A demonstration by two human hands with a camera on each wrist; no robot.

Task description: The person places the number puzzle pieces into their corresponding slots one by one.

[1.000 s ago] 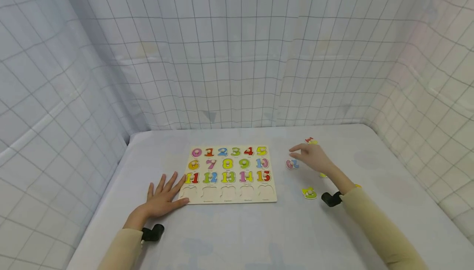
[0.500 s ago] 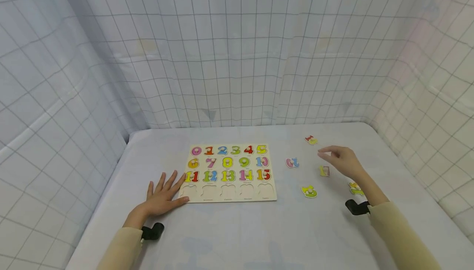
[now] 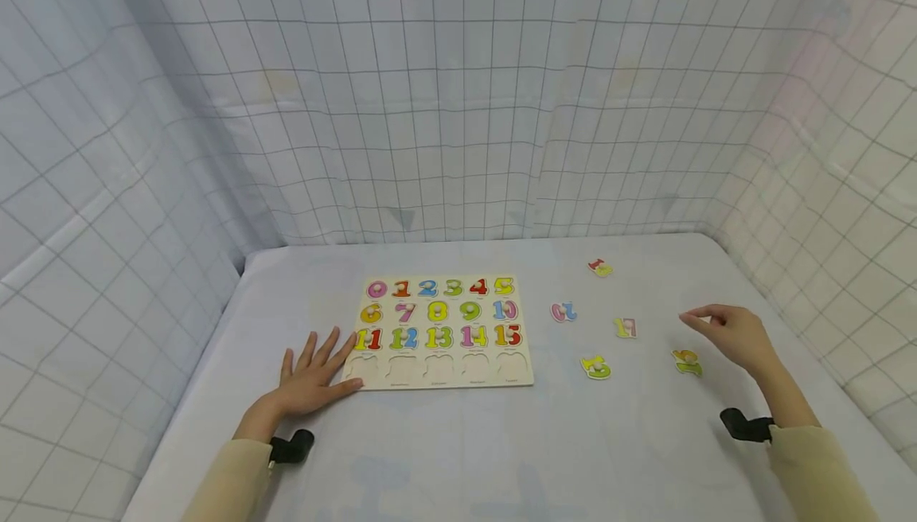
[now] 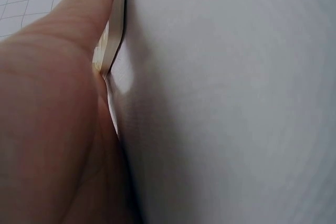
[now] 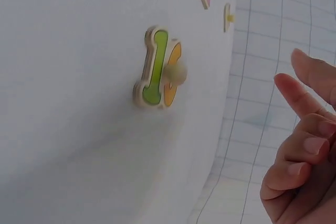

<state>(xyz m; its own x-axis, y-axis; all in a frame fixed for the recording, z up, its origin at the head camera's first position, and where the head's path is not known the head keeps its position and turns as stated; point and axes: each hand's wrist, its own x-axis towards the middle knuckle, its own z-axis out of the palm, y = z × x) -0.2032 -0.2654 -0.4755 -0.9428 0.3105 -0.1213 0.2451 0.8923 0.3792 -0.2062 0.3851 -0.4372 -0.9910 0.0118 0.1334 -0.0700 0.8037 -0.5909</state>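
Note:
A wooden number puzzle board [image 3: 438, 373] lies on the table, with coloured knobbed numbers in its upper rows and bare recesses along its front row. My left hand [image 3: 310, 383] rests spread at the board's left edge; in the left wrist view its thumb [image 4: 86, 11] lies along the board's side. Above the table at the right is my right hand [image 3: 734, 339], holding nothing, thumb and forefinger apart, the other fingers curled. Nearest to it lies a green and orange number 16 piece [image 3: 688, 362] with a round knob [image 5: 176, 73], apart from the fingers.
Other loose number pieces lie between board and right hand: a pink and blue one [image 3: 563, 312], a number 17 [image 3: 626, 328], a yellow and green one [image 3: 595, 368] and a red and yellow one [image 3: 600, 267]. Gridded white curtains [image 3: 458, 148] surround the table.
My right hand has moved rightward, from beside the pink and blue piece to beyond the number 16 piece, uncovering the pieces beneath it. The left hand stays at the board.

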